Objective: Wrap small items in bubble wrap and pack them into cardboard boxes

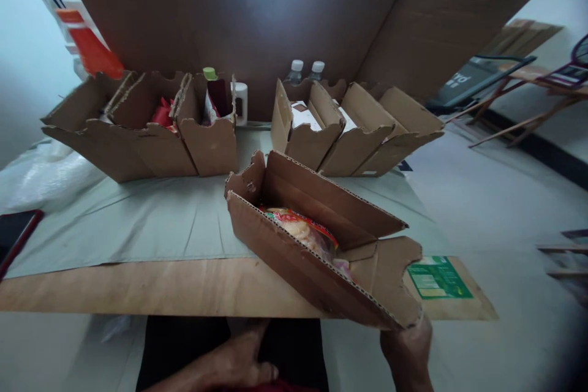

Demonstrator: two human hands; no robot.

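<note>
My right hand point(408, 349) grips the near right end of a long, open-topped cardboard box point(280, 244). Its fingers are partly hidden behind the cardboard. The box lies slantwise over the front edge of the table. Inside it sits a clear plastic food packet point(305, 234) with red and green print and pale contents. My left hand point(245, 355) rests low over my lap, holding nothing, its thumb and fingers apart.
More cardboard boxes point(209, 147) stand at the back left, with a green-capped bottle point(215, 92) and red packaging point(162, 113). Another box group point(307, 147) holds white cartons. Two white-capped bottles point(296, 72) stand behind. A phone point(16, 236) lies at the left edge.
</note>
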